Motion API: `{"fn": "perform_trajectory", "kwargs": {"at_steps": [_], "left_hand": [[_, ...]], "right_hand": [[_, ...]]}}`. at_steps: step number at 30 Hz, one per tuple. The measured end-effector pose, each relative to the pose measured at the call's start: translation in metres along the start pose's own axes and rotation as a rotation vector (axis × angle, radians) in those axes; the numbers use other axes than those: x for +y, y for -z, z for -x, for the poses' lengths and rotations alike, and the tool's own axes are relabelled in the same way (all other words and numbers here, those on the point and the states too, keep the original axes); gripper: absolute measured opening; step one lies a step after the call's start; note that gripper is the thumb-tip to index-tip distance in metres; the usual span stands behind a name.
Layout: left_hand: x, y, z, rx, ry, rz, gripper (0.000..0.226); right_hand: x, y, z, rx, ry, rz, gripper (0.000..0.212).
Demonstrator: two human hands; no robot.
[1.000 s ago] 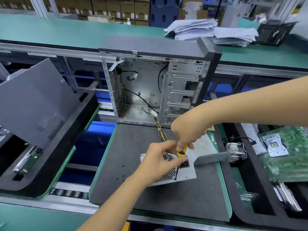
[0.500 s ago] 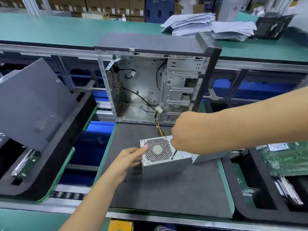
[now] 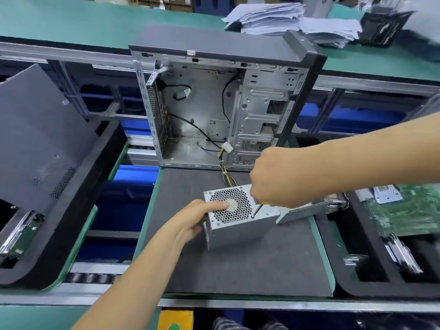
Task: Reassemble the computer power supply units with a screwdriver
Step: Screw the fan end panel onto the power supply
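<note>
Fingers (image 3: 220, 205) of left hand (image 3: 190, 222) lie across fan grille, thumb under the edge, gripping power supply unit (image 3: 238, 222) at its left side. Right hand (image 3: 273, 179) curled tight round screwdriver (image 3: 258, 209), yellow handle barely showing, tip down on a screw at PSU top face, right of grille. PSU sits on dark mat (image 3: 250, 270), w/ yellow-black wires (image 3: 226, 173) running back to open PC case (image 3: 226, 103) standing behind. Motherboard (image 3: 404, 210) in tray at right; grey side panel (image 3: 42, 139) leaning at left.

Head camera looks forward and down, close over the work mat (image 3: 238, 270).
</note>
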State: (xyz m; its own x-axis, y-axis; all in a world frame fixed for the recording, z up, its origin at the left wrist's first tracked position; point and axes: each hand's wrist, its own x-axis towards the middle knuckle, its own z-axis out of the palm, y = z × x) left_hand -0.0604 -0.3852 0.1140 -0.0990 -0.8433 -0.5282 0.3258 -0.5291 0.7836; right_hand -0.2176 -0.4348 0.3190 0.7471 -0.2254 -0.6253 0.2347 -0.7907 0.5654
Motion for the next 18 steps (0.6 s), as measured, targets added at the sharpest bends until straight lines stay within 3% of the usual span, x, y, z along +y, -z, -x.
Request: {"fn": "perform_trajectory", "kwargs": {"at_steps": [1, 3, 8, 10, 11, 13, 15, 18], "left_hand": [[-0.001, -0.001, -0.001, -0.002, -0.002, 0.024, 0.021], [-0.003, -0.002, -0.003, -0.008, -0.008, 0.049, 0.020], [-0.006, -0.002, -0.007, 0.003, -0.003, 0.087, 0.029], [-0.006, -0.001, -0.009, 0.001, -0.005, 0.096, 0.032], [-0.006, -0.001, -0.008, 0.003, -0.004, 0.098, 0.033], [-0.004, -0.001, -0.008, 0.001, -0.003, 0.089, 0.033], [-0.002, -0.002, -0.006, -0.010, -0.002, 0.081, 0.032], [-0.001, -0.001, -0.004, -0.022, 0.003, 0.065, 0.029]], "right_hand": [[0.001, 0.003, 0.000, -0.020, -0.049, -0.061, 0.039], [0.003, 0.005, -0.005, -0.170, -0.217, -0.406, 0.033], [0.034, -0.022, -0.008, -0.884, -0.666, -1.703, 0.038], [0.039, -0.028, -0.006, -0.958, -0.664, -1.864, 0.041], [0.039, -0.028, -0.007, -0.948, -0.626, -1.824, 0.041], [0.036, -0.019, -0.007, -0.802, -0.499, -1.501, 0.030], [0.031, -0.011, -0.007, -0.493, -0.311, -0.939, 0.022], [0.020, -0.003, 0.000, 0.114, 0.096, 0.013, 0.008]]}}
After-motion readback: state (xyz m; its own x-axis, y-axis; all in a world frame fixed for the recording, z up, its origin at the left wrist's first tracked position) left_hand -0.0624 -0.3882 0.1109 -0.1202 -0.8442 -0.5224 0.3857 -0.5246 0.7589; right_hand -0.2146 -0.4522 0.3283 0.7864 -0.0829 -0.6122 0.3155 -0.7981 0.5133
